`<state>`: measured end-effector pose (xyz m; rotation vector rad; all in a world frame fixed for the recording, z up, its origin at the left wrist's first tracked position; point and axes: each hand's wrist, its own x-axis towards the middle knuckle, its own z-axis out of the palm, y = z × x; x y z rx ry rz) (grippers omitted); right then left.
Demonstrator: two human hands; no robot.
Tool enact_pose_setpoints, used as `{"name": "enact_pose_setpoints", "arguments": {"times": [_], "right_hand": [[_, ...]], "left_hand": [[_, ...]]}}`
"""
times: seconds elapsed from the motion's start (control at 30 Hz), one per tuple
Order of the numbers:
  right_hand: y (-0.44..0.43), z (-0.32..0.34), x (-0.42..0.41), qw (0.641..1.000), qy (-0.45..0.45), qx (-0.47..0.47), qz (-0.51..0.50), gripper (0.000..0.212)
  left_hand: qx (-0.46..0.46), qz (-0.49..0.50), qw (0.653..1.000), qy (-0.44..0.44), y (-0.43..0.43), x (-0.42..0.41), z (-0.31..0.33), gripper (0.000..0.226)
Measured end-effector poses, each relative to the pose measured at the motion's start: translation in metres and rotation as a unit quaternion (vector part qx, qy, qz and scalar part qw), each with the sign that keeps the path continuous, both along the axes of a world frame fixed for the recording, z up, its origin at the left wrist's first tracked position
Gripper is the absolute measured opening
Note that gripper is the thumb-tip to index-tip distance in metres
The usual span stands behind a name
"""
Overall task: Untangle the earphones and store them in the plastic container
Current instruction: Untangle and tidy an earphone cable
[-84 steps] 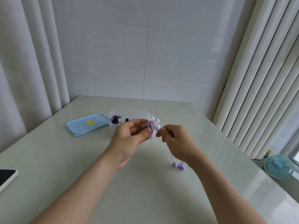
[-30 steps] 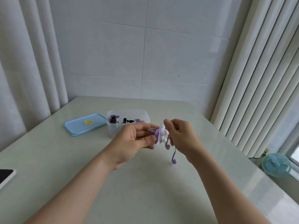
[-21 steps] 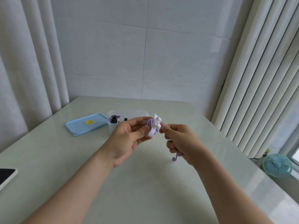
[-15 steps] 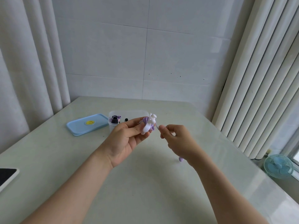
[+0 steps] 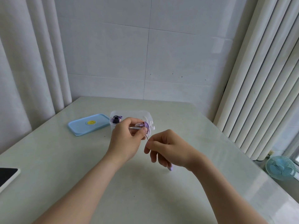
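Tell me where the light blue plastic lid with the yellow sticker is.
In the head view the light blue plastic lid lies flat on the pale table, left half, just left of the clear plastic container.

The table (image 5: 145, 191) is smooth and shiny, like polished stone. The plastic container (image 5: 134, 113) is clear and see-through. Its lid (image 5: 80, 128) is smooth blue plastic. The earphones (image 5: 146, 126) have a thin purple cord and a small shiny metal plug. The wall tiles (image 5: 178, 54) are smooth. The curtains (image 5: 32, 62) are soft white cloth.
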<state>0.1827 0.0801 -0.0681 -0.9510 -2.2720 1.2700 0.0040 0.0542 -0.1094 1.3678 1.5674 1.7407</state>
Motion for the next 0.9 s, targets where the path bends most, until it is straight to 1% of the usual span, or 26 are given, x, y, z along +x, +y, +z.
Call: {"name": "enact_pose_setpoints", "arguments": {"times": [0.07, 0.13, 0.2, 0.37, 0.47, 0.53, 0.63, 0.77, 0.83, 0.9], "right_hand": [[0.001, 0.001, 0.001, 0.999, 0.032, 0.003, -0.019, 0.028], [0.003, 0.001, 0.002, 0.996, 0.055, 0.036, -0.059, 0.029], [0.007, -0.001, 0.002, 0.989, 0.08, 0.065, -0.106, 0.028], [0.016, -0.005, 0.006, 0.97, 0.108, 0.11, -0.191, 0.025], [0.024, -0.006, 0.012, 0.951, 0.116, 0.138, -0.251, 0.025], [0.033, -0.011, 0.015, 0.938, 0.109, 0.166, -0.285, 0.029], [0.043, -0.019, 0.015, 0.934, 0.086, 0.173, -0.301, 0.034], [0.048, -0.025, 0.016, 0.948, 0.034, 0.173, -0.265, 0.038], [0.046, -0.026, 0.014, 0.956, 0.014, 0.171, -0.237, 0.04], [0.042, -0.027, 0.011, 0.968, -0.004, 0.158, -0.197, 0.037]], "left_hand": [[-0.002, 0.012, 0.998, 0.059, 0.001, -0.001, -0.003, 0.017], [-0.004, 0.005, 0.996, 0.09, 0.0, -0.001, -0.005, 0.018], [-0.014, -0.005, 0.989, 0.145, 0.0, -0.002, -0.005, 0.021], [-0.03, -0.084, 0.96, 0.267, -0.002, 0.001, -0.007, 0.026], [-0.067, -0.142, 0.945, 0.287, -0.005, 0.004, -0.008, 0.028], [-0.071, -0.163, 0.949, 0.261, -0.006, 0.006, -0.007, 0.027], [-0.063, -0.205, 0.966, 0.144, -0.008, 0.009, -0.002, 0.026], [-0.028, -0.235, 0.971, -0.019, -0.011, 0.008, 0.007, 0.023], [-0.006, -0.219, 0.973, -0.07, -0.011, 0.007, 0.009, 0.023], [0.002, -0.196, 0.974, -0.118, -0.01, 0.008, 0.009, 0.024]]}}
